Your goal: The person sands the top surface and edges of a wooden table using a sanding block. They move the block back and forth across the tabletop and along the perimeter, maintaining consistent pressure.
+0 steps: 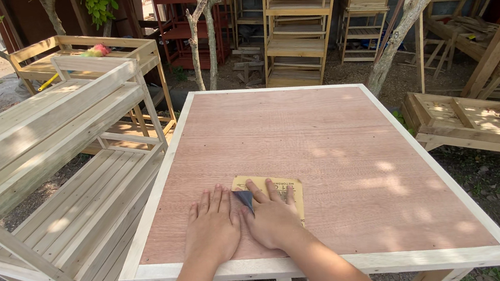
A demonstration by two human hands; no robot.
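Both hands [241, 222] flat on sandpaper [282, 191]

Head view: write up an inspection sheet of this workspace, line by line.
Surface: reddish plywood tabletop with pale wood frame, dappled with sunlight.
Job's things: yellow-backed sandpaper sheet flat on the panel, one corner folded over showing its dark side.
Clutter: nothing seen on the tabletop.
Grippers: left hand flat on the panel beside the sheet; right hand pressed flat on the sheet.
Cables: nothing seen.
Surroundings: unpainted slatted shelf unit on the left, stacked wooden racks behind, low wooden frame on the right, tree trunks, dirt ground.
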